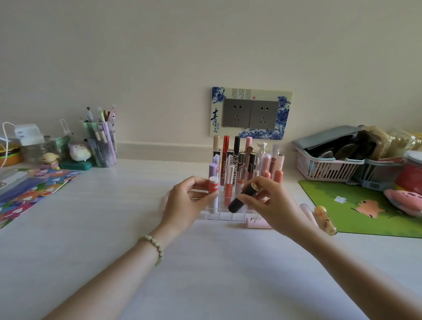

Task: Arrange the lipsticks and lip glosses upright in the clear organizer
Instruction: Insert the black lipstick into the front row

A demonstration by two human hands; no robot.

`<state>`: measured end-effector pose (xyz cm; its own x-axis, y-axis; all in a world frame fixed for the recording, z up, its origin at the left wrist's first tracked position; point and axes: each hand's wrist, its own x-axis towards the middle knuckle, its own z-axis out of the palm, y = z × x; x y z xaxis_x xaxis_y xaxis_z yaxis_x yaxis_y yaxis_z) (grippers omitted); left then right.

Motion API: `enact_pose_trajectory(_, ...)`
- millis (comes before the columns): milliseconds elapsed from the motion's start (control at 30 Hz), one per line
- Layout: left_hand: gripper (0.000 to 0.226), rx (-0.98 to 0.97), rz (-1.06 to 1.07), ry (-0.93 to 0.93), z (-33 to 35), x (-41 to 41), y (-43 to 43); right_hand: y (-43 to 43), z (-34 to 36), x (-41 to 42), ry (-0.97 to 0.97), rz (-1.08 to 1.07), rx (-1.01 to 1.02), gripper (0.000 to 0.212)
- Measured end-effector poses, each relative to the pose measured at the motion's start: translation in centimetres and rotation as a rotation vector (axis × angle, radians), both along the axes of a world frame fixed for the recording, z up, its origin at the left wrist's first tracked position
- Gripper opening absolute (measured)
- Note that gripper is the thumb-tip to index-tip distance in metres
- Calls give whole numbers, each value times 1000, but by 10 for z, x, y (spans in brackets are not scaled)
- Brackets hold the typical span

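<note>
Black lipstick [242, 197] in right hand [277, 206], red-banded tube [213, 185] in left hand [182, 204].

One wide-angle camera, worn on the head, looks forward and slightly down across the white tabletop [216, 274] toward the cream wall [153, 54]. The clear plastic grid organizer [222, 215] stands near the lens, at 12 o'clock of centre.

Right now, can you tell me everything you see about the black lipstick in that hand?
The black lipstick is a smooth, glossy tube, plastic by its look, with a gold band at its upper end. It tilts, gold end up and right, dark end down and left. The right hand pinches it over the front row of the clear organizer. Whether its lower end touches the organizer, I cannot tell.
</note>
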<state>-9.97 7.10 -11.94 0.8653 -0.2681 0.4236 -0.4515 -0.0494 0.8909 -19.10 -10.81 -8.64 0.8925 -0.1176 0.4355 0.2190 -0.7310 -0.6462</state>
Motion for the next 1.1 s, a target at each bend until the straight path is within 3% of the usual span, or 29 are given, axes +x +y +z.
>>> enact_pose_trajectory(100, 19, 27, -10, 6, -3, 0, 0, 2, 4, 4, -19, -14, -43, 12)
enact_pose_trajectory(300, 18, 144, 57, -84, -7, -2, -2, 13, 9, 9, -73, -105, -303, 31)
enact_pose_trajectory(600, 24, 180, 118, -108, -11, 1, 3, 19, 4, 19, -104, -128, -566, 30)
enact_pose_trajectory(767, 25, 170, 125, -104, -13, 0, 4, 22, 0, 22, -53, -150, -597, 31)
enact_pose_trajectory(933, 41, 180, 144, -113, -12, -3, 2, 25, 0, 23, -51, -137, -620, 28)
enact_pose_trajectory(1100, 23, 185, 160, -137, -9, -6, 1, 26, -1, 26, -41, -131, -640, 27)
